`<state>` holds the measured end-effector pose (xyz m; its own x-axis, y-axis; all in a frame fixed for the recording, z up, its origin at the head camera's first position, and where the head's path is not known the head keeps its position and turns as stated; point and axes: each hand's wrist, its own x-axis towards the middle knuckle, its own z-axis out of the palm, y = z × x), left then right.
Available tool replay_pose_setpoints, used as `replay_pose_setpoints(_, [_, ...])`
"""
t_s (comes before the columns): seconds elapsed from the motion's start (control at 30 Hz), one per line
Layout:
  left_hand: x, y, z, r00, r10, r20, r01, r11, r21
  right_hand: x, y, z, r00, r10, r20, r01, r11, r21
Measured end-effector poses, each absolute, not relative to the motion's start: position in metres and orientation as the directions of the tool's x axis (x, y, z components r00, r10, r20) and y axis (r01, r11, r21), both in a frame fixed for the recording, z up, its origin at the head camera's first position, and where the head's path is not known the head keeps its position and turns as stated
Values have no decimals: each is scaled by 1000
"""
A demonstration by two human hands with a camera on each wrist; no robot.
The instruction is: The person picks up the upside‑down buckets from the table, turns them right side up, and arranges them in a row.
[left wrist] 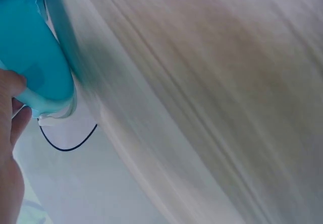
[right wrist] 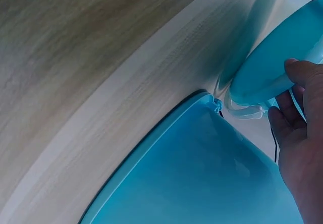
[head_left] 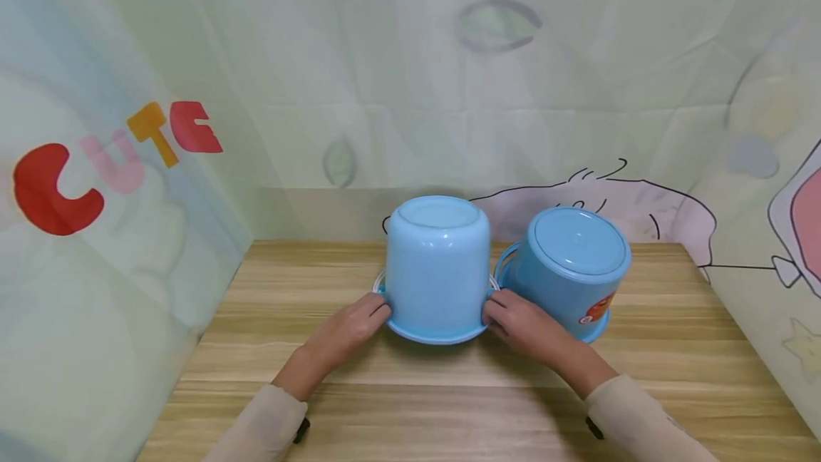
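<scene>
A light blue plastic bucket (head_left: 438, 276) is held upside down, its base up, with its rim tilted so the near edge shows. My left hand (head_left: 356, 328) grips the rim on its left side. On the opposite side my right hand (head_left: 521, 325) pinches the rim. The left wrist view shows the left thumb and fingers (left wrist: 15, 90) curled at the edge of the bucket (left wrist: 35, 57). In the right wrist view, the right thumb and fingers (right wrist: 298, 93) hold the other side of the same bucket (right wrist: 272, 62). A white handle shows beside the rim.
A second blue bucket (head_left: 571, 269), with a red label, stands upside down and tilted close to my right hand. The wooden table (head_left: 295, 284) lies beneath. A printed cloth backdrop (head_left: 398, 77) rises behind the table and along both sides.
</scene>
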<state>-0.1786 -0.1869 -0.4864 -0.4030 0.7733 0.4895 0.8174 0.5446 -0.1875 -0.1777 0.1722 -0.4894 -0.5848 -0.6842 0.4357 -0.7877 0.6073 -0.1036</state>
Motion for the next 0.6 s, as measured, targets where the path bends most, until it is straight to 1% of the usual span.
replay_pose_setpoints(0.23, [-177, -184, -482, -390, 773, 501, 827, 533, -178, -175, 175, -486, -584, -692, 423, -785, 614, -79])
replay_pose_setpoints(0.47, [-174, -183, -476, -394, 762, 514, 822, 543, -175, -172, 179, -476, -590, -683, 430, -782, 616, -95])
replay_pose_setpoints(0.6, [-174, -182, -471, -386, 753, 533, 816, 548, -183, -172, 181, -471, -568, -684, 457, -796, 599, -93])
